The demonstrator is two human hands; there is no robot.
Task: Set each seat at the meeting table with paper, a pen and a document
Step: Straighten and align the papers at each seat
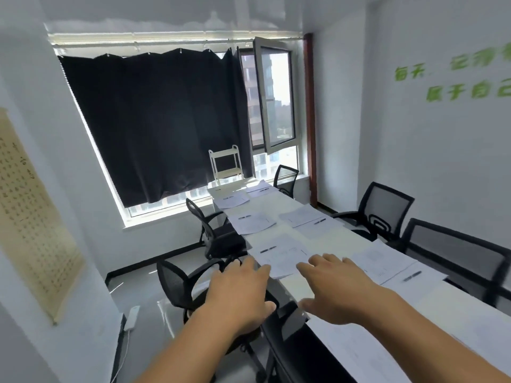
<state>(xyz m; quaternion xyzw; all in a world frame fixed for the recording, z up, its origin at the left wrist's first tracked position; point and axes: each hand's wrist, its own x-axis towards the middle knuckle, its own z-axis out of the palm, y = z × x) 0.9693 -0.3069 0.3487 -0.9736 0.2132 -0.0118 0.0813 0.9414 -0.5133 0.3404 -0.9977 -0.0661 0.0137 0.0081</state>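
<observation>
both my hands are out flat with fingers spread and holding nothing, left hand (237,294) over a chair (179,283), right hand (336,288) above the table (293,286), probably reaching for the next seat. papers (279,257) and a pen (267,249) lie just beyond my fingertips, more sets running toward the window (273,100). the chair crowds the table edge.
</observation>
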